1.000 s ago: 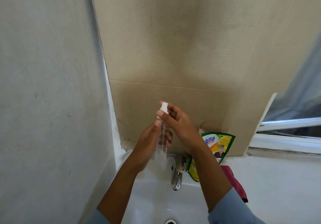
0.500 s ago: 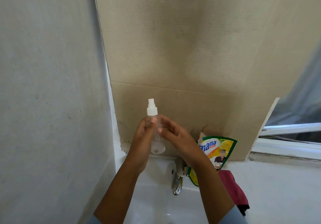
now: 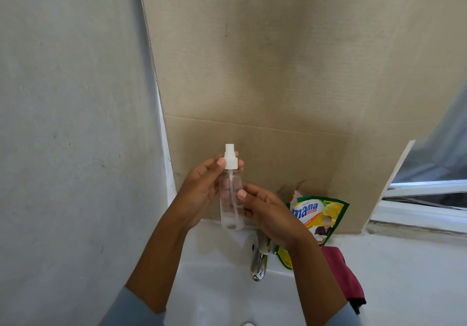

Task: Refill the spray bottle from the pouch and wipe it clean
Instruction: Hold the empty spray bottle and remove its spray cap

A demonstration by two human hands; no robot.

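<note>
A clear plastic spray bottle point(image 3: 231, 194) with a white pump top stands upright in the air above the sink, looking nearly empty. My left hand point(image 3: 199, 189) wraps around its upper body just below the white top. My right hand point(image 3: 265, 212) grips its lower half from the right, thumb on the front. A green and yellow refill pouch point(image 3: 318, 214) leans against the cardboard behind the tap, to the right of my right wrist. A dark red cloth point(image 3: 341, 272) lies on the counter below the pouch.
A white sink point(image 3: 214, 280) sits under my hands with a chrome tap point(image 3: 259, 262) at its back. A cardboard sheet point(image 3: 278, 73) covers the rear wall. A grey wall point(image 3: 70, 123) closes the left side. A window frame point(image 3: 424, 194) is at the right.
My right hand left the white top and slid down to the bottle's lower body. The bottle came upright and a little higher, with my left hand gripping higher on it.
</note>
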